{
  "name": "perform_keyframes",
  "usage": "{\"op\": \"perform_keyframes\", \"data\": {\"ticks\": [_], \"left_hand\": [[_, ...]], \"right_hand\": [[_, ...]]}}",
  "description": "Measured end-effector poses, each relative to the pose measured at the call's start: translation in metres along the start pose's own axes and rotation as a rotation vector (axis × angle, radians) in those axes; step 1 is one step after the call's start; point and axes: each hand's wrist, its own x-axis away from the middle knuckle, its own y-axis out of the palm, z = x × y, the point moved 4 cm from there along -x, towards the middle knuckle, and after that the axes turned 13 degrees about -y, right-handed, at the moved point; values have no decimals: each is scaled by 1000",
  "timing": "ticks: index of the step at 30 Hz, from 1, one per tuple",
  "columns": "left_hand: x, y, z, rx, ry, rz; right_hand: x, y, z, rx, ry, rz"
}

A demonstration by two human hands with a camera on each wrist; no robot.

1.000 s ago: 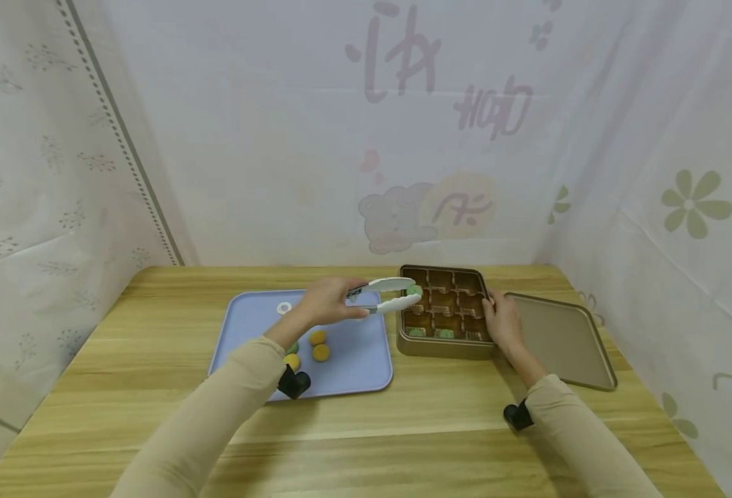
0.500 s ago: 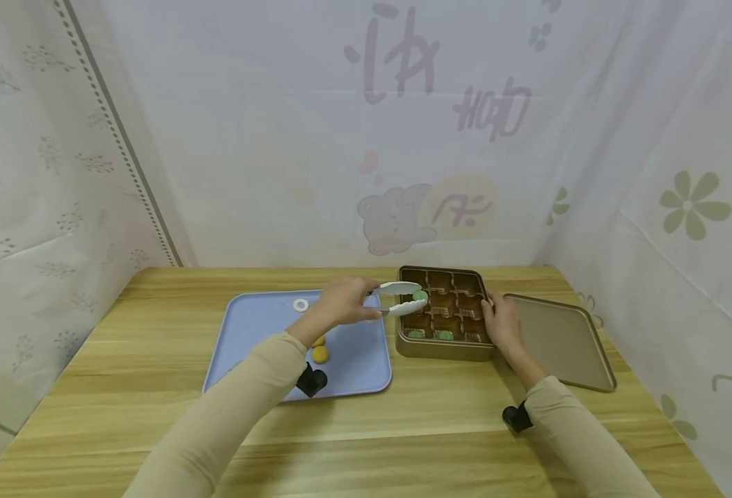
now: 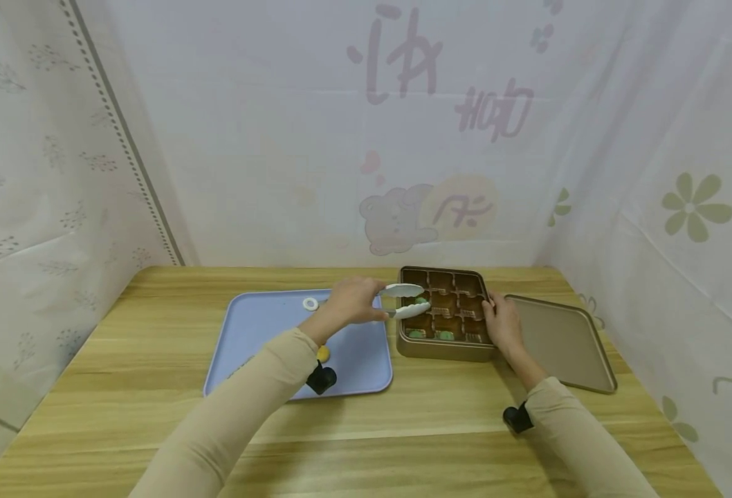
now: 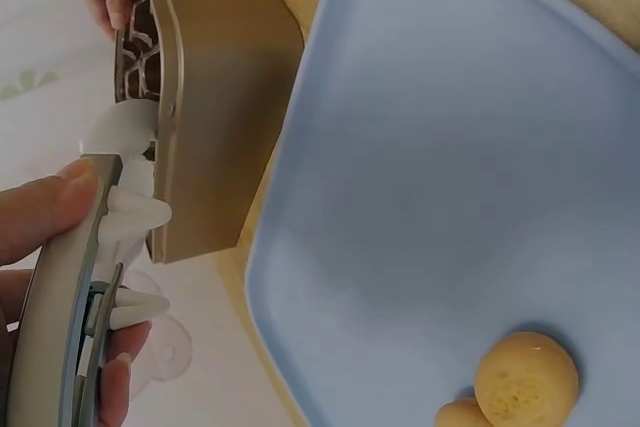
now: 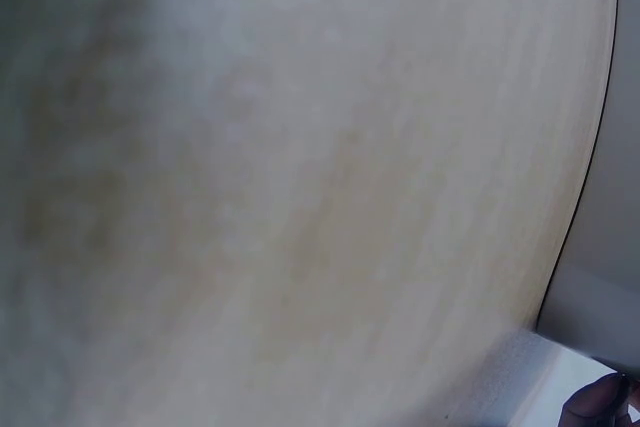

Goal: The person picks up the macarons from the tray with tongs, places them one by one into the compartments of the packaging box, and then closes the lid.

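My left hand [image 3: 355, 300] grips a pair of tongs [image 4: 60, 317] whose white scalloped tips reach over the left column of the brown box [image 3: 443, 351]. The tips stand apart, and a green macaron-like round [image 3: 421, 300] shows between them in the middle-left compartment, partly covered by the upper tip. On the box's right wall, my right hand [image 3: 503, 322] holds the rim, thumb on top. Two other green rounds [image 3: 445, 335] lie in the front row of compartments. The right wrist view catches mostly blurred tabletop, with a fingertip [image 5: 595, 402] at its corner.
Left of the box is a blue tray [image 3: 254, 318] with yellow macaron-like rounds [image 4: 527, 379], partly hidden by my left arm in the head view. A flat bronze lid [image 3: 562, 342] lies right of the box. A patterned curtain [image 3: 266, 173] stands behind the table.
My left hand has moved right, bringing the tongs further over the box. The tips have spread and the green round sits lower, in the middle-left compartment. The right hand stays on the box.
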Motion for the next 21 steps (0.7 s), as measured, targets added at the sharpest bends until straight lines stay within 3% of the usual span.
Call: {"op": "perform_keyframes", "data": {"ticks": [5,10,15,21], "left_hand": [[2,3,-1,17,5,19],[7,6,-9,118,27,29],[17,6,-32,241,1,1],[42,-2,-71,305,-68,-45]], "right_hand": [[1,1,1,-1,0,3],[3,2,1,0,0,-6],[2,1,-1,-6,0,-9],[1,-1,-1,7,-11,1]]}}
